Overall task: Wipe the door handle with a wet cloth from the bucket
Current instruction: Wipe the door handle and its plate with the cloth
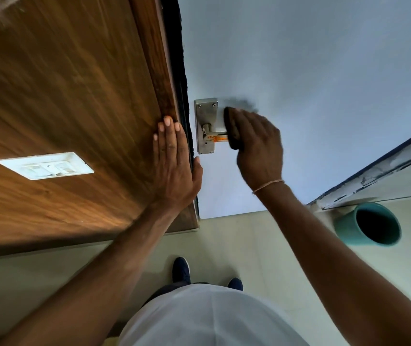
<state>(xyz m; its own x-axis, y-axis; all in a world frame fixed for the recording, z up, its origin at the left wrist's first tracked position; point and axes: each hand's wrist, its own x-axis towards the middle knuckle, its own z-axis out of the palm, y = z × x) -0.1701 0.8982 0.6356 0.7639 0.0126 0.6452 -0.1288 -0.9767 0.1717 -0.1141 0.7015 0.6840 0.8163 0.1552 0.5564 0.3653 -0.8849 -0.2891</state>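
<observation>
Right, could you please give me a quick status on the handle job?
Right hand gripping dark cloth, pressed on handle. Left hand flat on wooden frame. Bucket on floor, right. Nothing in the way.

Soft daylight, wide-angle bending at edges, slight motion blur throughout.

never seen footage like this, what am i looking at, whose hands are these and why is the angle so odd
There is no machine here. A person wears a wide-angle camera on the head, looking down, so walls lean and the shoes show below. The left hand lies flat against the wooden door frame, next to a white switch plate. The right hand presses a dark cloth onto the metal door handle of the pale door. A teal bucket stands on the floor to the right.
</observation>
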